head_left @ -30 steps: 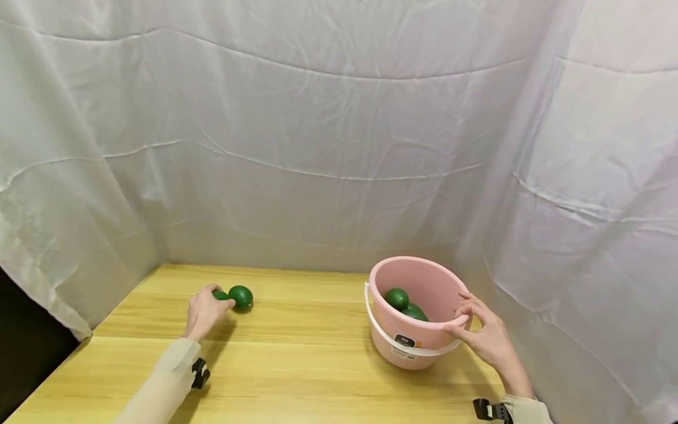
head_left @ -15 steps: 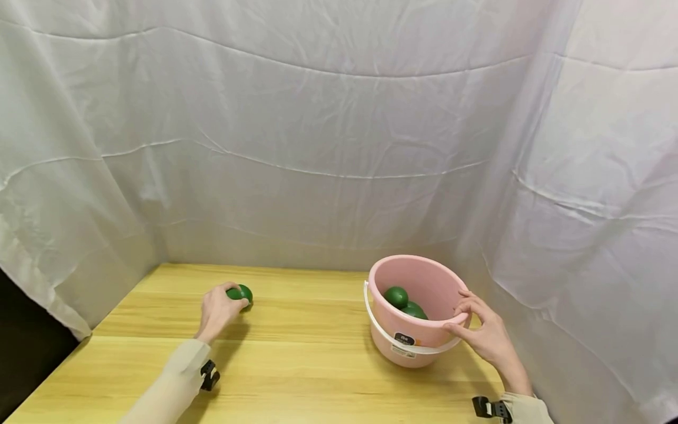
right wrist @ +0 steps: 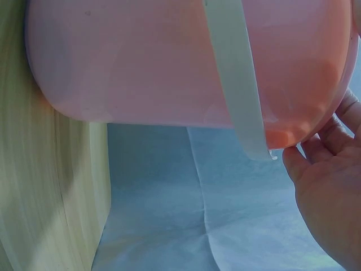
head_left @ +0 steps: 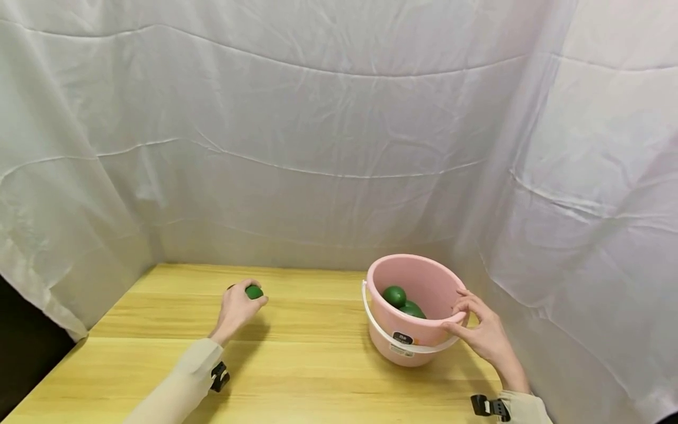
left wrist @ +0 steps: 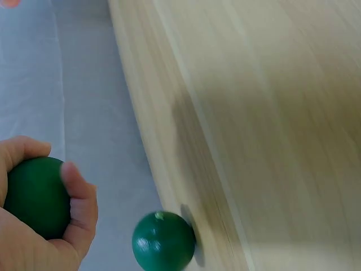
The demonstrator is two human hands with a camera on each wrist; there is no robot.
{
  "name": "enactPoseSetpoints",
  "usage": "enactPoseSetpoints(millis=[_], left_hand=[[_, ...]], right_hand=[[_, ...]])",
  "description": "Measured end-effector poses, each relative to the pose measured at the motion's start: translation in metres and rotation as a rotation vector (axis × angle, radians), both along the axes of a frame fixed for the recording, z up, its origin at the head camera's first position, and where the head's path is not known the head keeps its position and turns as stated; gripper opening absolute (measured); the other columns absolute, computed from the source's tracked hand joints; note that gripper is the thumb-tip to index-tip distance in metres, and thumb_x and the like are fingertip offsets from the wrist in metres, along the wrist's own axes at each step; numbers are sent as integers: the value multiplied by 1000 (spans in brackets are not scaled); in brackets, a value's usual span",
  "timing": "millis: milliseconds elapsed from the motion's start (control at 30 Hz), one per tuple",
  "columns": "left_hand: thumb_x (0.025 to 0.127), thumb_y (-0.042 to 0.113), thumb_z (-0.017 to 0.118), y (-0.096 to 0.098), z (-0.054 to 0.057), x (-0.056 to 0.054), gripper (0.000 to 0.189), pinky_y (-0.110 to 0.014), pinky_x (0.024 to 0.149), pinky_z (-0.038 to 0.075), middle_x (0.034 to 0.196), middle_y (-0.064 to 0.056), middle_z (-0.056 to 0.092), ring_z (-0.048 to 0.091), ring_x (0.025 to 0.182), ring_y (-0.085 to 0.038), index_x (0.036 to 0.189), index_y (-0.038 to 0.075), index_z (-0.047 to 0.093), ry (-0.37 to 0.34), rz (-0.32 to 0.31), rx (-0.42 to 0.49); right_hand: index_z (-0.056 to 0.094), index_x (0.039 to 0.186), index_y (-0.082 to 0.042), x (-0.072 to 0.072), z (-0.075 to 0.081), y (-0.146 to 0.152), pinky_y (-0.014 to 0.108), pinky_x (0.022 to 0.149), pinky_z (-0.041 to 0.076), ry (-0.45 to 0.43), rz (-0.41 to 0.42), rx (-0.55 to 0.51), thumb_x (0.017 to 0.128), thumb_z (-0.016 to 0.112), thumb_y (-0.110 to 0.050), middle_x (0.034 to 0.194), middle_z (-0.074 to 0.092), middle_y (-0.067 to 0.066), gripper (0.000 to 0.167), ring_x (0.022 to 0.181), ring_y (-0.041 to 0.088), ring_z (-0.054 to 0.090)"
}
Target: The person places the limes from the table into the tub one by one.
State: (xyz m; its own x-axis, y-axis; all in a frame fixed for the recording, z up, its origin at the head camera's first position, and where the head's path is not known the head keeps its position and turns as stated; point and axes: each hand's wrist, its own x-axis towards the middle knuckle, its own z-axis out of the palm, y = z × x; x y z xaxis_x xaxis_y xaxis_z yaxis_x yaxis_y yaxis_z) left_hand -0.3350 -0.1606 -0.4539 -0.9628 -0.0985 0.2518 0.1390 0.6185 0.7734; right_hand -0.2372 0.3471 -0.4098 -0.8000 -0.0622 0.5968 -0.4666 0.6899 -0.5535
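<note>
My left hand (head_left: 236, 307) grips a smooth, round green fruit (head_left: 254, 292), lime-like, with fingers and thumb curled round it. In the left wrist view, a second green fruit (left wrist: 163, 241) with a pale stem end sits on the table, apart from the held fruit (left wrist: 38, 197). The head view shows only a dark sliver of it behind the hand. On the right stands a pink bucket (head_left: 389, 335), its white handle (head_left: 377, 327) hanging down in front. My right hand (head_left: 484, 335) pinches the bucket's right rim. Two green fruits (head_left: 394, 296) show inside the bucket.
The wooden table (head_left: 307, 353) reaches back to a pale hanging cloth (head_left: 296, 206), which also encloses both sides. A dark area (head_left: 26, 353) lies beyond the table's left edge. Black straps (head_left: 219, 377) sit at both wrists.
My left hand has moved right across the table with the fruit, passing over the second fruit, which is now mostly hidden in the head view. My right hand stays on the bucket rim.
</note>
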Motion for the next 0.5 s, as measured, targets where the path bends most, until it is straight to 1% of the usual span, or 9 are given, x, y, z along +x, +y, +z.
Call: enactPoseSetpoints(millis=[133, 267, 367, 500], left_hand=[[85, 23, 74, 7, 2, -1, 34, -30, 58, 52, 106, -19, 65, 63, 80, -27, 116, 12, 65, 5, -49, 56], [84, 23, 76, 15, 3, -1, 37, -32, 62, 52, 111, -18, 65, 63, 84, -27, 117, 13, 65, 14, -70, 82], [84, 24, 77, 23, 5, -1, 38, -31, 61, 52, 112, -17, 65, 65, 81, -24, 118, 14, 65, 15, -72, 105], [85, 25, 76, 36, 9, -2, 38, -31, 60, 55, 111, -17, 64, 69, 73, -22, 119, 14, 64, 17, -101, 188]], right_hand=[[63, 83, -15, -2, -1, 1, 1, 102, 22, 12, 3, -4, 70, 87, -12, 126, 58, 20, 27, 127, -14, 38], [63, 82, -15, -2, -2, 1, 1, 102, 22, 11, 6, -5, 71, 87, -12, 123, 59, 21, 27, 128, -13, 38], [63, 82, -15, -1, -2, 1, 1, 101, 22, 11, 8, -5, 70, 88, -12, 123, 59, 22, 27, 127, -14, 38], [63, 82, -15, -1, -1, 1, 1, 101, 22, 13, 5, -4, 70, 87, -11, 125, 59, 23, 28, 127, -14, 38]])
